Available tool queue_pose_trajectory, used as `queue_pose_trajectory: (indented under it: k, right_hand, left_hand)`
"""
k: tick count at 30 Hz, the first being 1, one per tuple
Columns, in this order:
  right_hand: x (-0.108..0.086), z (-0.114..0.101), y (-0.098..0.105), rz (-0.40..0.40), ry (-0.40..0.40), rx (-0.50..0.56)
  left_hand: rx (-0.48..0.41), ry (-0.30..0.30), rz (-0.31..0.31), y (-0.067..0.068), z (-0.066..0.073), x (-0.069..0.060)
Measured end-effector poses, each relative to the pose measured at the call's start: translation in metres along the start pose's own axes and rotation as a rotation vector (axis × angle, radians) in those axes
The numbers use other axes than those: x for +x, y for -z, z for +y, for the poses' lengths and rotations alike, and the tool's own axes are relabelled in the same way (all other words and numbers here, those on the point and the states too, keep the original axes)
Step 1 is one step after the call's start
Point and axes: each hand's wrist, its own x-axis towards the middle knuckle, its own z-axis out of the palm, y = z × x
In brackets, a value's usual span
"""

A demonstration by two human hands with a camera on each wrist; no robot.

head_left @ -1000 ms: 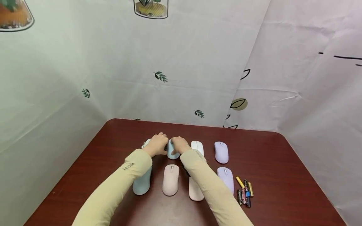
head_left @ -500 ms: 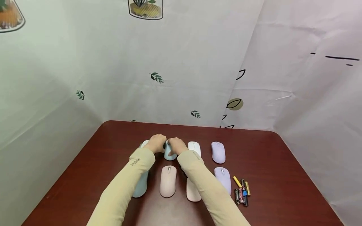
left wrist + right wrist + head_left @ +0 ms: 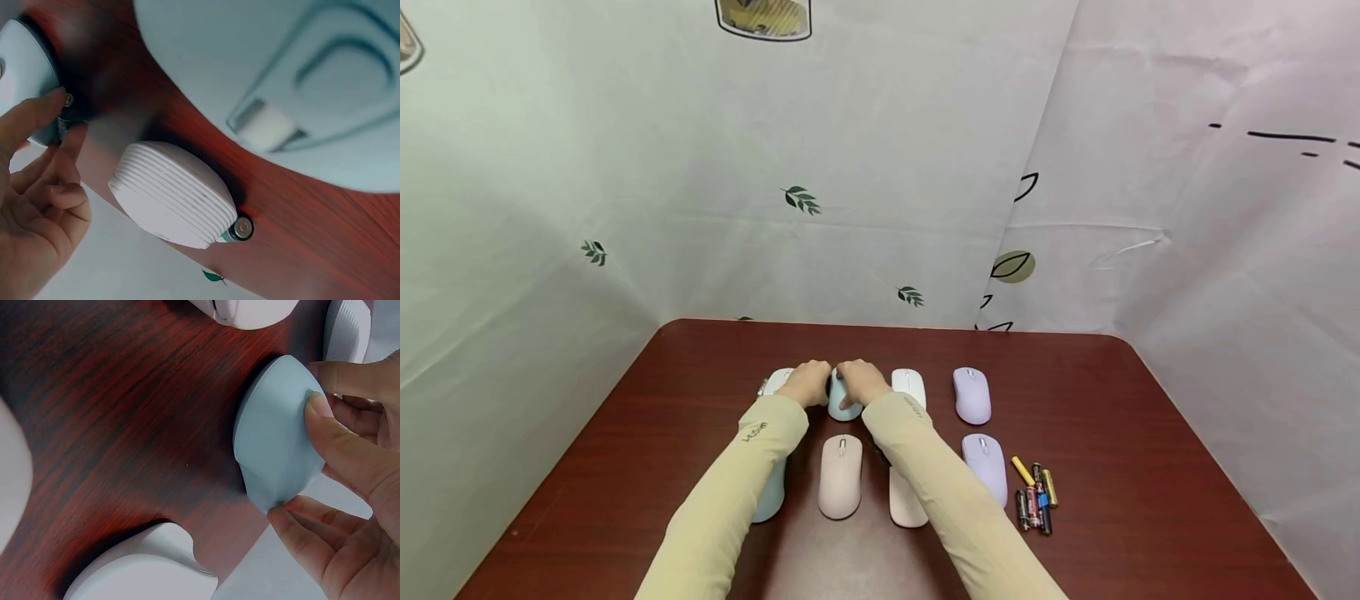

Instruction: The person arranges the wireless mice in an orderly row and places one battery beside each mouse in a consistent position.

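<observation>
A pale blue computer mouse [image 3: 844, 408] stands at the back middle of the table between both hands. My right hand [image 3: 861, 385] holds it, the thumb on one face and fingers at the other end in the right wrist view. Against its left side is my left hand [image 3: 808, 383]. In the left wrist view that hand pinches a small dark battery [image 3: 68, 102] between thumb and finger, close to the blue mouse. Left of this hand sits a white mouse [image 3: 777, 381] with ribbed sides; another battery [image 3: 241, 229] lies beside it.
A larger blue mouse [image 3: 770, 497] lies partly under the left sleeve. Two pink mice [image 3: 840, 477] [image 3: 907, 500] are in front, a white mouse [image 3: 908, 383] behind the right wrist. Two lilac mice [image 3: 972, 396] [image 3: 985, 467] and several loose batteries [image 3: 1036, 498] lie to the right.
The head view has shifted a little, so everything appears further left. Both hands stay at the blue mouse, with little visible movement relative to it.
</observation>
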Motion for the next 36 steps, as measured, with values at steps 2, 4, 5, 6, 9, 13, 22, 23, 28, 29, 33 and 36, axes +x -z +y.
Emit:
queue_pose_trajectory:
  k: [2, 4, 5, 6, 9, 13, 22, 23, 28, 29, 33, 36]
  right_hand:
    - [0.000, 0.000, 0.001, -0.002, -0.002, 0.000]
    - [-0.001, 0.000, 0.002, -0.006, -0.010, -0.005]
    - [-0.001, 0.000, 0.002, -0.008, -0.013, -0.008]
    - [0.000, 0.001, 0.002, -0.009, -0.016, -0.011]
    - [0.000, 0.002, 0.002, -0.010, -0.019, -0.008]
    - [-0.001, 0.004, 0.003, -0.008, -0.016, 0.002]
    - [-0.001, -0.002, 0.002, -0.007, -0.021, 0.000]
    - [-0.001, -0.004, 0.001, -0.013, -0.023, 0.001]
    - [-0.002, -0.010, -0.001, -0.058, -0.055, 0.006]
    - [-0.003, -0.011, -0.001, -0.070, -0.061, 0.000]
    - [-0.005, -0.011, 0.003, -0.113, -0.072, 0.009]
    - [-0.009, -0.005, 0.010, -0.183, -0.081, 0.032]
  left_hand:
    - [-0.016, 0.014, -0.004, 0.000, 0.002, -0.001]
    - [-0.026, 0.019, -0.007, 0.000, 0.004, 0.000]
    - [-0.029, 0.024, -0.010, 0.001, 0.005, 0.000]
    - [-0.033, 0.029, -0.010, 0.002, 0.005, 0.000]
    - [-0.049, 0.044, -0.014, 0.003, 0.006, 0.002]
    - [-0.123, 0.097, -0.046, 0.008, 0.008, 0.002]
    - [-0.138, 0.202, -0.067, 0.013, 0.010, -0.001]
    - [-0.130, 0.213, -0.068, 0.013, 0.009, -0.002]
    - [-0.127, 0.225, -0.093, 0.010, 0.007, -0.006]
    - [-0.137, 0.229, -0.100, 0.010, 0.006, -0.006]
    - [-0.154, 0.223, -0.084, 0.009, 0.008, -0.007]
    - [-0.131, 0.184, -0.068, 0.010, 0.012, -0.008]
